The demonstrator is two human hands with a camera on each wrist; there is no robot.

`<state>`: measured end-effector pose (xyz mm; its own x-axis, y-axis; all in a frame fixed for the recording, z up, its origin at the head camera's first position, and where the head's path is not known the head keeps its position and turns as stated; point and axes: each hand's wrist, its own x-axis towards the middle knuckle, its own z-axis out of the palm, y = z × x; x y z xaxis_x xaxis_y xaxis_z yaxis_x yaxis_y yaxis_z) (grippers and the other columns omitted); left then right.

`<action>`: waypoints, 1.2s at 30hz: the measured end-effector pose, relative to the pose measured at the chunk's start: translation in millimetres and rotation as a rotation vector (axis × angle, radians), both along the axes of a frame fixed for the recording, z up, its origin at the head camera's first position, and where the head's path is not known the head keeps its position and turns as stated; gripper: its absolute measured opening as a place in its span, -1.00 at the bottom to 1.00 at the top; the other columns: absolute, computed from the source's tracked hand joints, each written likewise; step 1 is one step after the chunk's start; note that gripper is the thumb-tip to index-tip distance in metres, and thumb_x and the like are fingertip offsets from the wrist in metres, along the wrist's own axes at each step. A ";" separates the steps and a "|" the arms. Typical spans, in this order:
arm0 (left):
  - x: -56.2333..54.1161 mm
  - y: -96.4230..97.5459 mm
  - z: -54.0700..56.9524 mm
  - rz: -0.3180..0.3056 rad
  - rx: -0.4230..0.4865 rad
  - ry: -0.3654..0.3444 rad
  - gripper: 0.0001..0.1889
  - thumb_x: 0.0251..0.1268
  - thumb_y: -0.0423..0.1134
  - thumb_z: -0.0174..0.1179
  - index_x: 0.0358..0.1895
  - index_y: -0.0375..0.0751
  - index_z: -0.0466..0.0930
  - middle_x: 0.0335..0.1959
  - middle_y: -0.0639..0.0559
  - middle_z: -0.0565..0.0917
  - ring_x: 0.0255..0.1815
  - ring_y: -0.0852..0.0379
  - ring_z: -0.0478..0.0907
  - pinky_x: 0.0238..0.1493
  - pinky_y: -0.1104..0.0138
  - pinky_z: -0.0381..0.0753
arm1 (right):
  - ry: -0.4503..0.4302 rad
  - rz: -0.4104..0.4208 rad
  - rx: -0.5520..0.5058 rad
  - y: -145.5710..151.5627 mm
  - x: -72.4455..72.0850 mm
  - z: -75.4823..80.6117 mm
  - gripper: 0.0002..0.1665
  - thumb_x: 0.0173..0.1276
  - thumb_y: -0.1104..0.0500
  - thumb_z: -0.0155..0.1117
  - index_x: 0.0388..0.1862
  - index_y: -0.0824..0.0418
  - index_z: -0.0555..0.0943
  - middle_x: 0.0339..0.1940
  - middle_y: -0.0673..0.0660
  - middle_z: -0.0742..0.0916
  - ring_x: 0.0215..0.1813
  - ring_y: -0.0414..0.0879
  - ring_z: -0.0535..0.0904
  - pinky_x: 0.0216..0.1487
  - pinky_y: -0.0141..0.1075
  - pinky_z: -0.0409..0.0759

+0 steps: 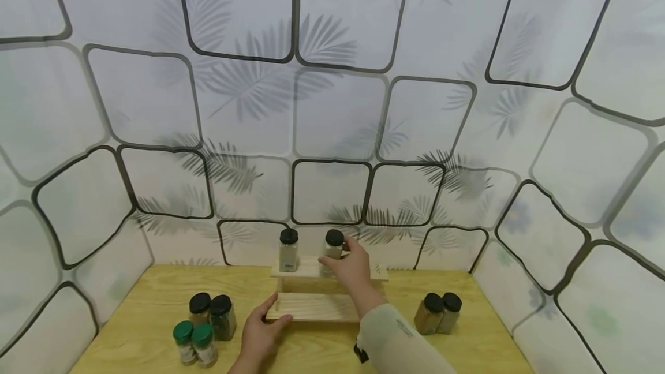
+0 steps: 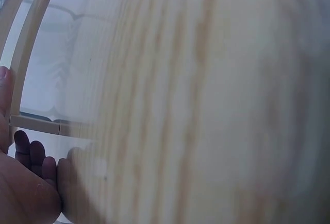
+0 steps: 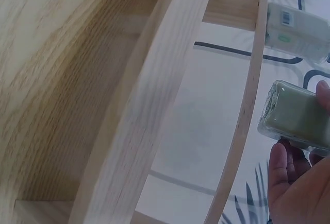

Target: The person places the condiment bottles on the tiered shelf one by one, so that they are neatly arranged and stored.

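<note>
A two-step wooden shelf rack (image 1: 314, 307) stands against the back wall. My right hand (image 1: 355, 267) grips a square glass spice jar with a black lid (image 1: 334, 246) at the upper step. Pale contents fill that jar (image 3: 296, 113) in the right wrist view, its base close to the upper board. To its left, a similar black-lidded jar (image 1: 288, 255) stands upright on the same step. My left hand (image 1: 260, 331) holds the left end of the lower step, thumb along the front edge; in the left wrist view its fingers (image 2: 37, 154) curl beside the wood.
Left on the yellow wood-grain table (image 1: 140, 310) are two black-lidded jars (image 1: 222, 319) and two green-lidded jars (image 1: 204, 345). Two more black-lidded jars (image 1: 429, 315) stand to the right. A patterned cloth wall (image 1: 332, 189) closes off the back and sides.
</note>
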<state>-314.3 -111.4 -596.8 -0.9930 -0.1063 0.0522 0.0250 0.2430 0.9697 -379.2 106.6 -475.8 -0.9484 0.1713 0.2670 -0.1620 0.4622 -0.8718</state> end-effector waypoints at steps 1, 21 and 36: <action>0.3 0.4 0.5 0.005 0.004 -0.001 -0.15 0.22 -0.14 0.59 0.52 -0.40 0.43 0.51 -0.41 0.42 0.51 -0.45 0.32 0.42 -0.22 0.43 | 0.003 -0.005 0.010 -2.2 -1.5 0.4 -0.27 0.10 0.12 0.79 0.25 0.18 0.68 0.03 0.18 0.73 -0.18 -0.01 0.70 -0.20 -0.12 0.76; -0.1 1.0 -4.6 0.036 0.014 -0.013 -0.16 0.19 -0.18 0.61 0.51 -0.38 0.45 0.52 -0.39 0.42 0.51 -0.42 0.34 0.42 -0.20 0.44 | -0.046 -0.005 0.107 -25.4 -12.4 2.8 -0.16 0.05 0.02 0.82 0.30 0.17 0.65 0.09 0.21 0.76 0.10 0.15 0.69 0.11 0.08 0.69; 0.1 2.3 0.0 0.036 0.016 0.010 -0.16 0.18 -0.21 0.61 0.50 -0.41 0.46 0.49 -0.46 0.43 0.43 -0.40 0.44 0.37 -0.17 0.52 | -0.076 -0.010 0.154 -28.8 -9.7 4.2 -0.14 0.07 0.01 0.81 0.33 0.16 0.62 0.08 0.21 0.76 0.08 0.15 0.70 0.09 0.09 0.69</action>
